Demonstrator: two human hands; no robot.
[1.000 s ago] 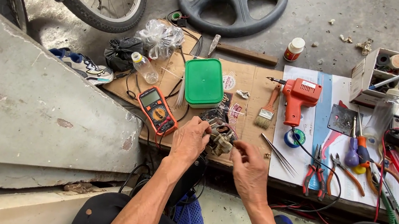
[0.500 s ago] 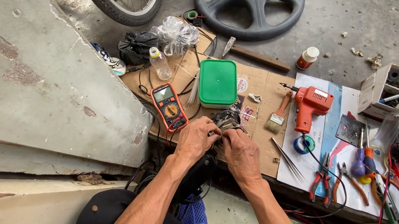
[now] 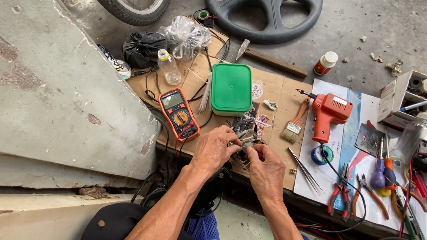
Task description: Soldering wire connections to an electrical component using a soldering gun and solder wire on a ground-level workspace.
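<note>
glossy green plastic box (image 3: pixel 232 88); matt cardboard sheet (image 3: pixel 278 90); rough concrete floor (image 3: pixel 401 29)

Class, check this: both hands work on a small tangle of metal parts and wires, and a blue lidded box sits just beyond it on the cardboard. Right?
Not quite. The lidded box is green, not blue, as the head view shows. Both the left hand and right hand do work on the small metal assembly.

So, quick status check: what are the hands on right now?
Left hand and right hand both pinching a small wired metal part. Multimeter just left. Nothing blocking.
</note>
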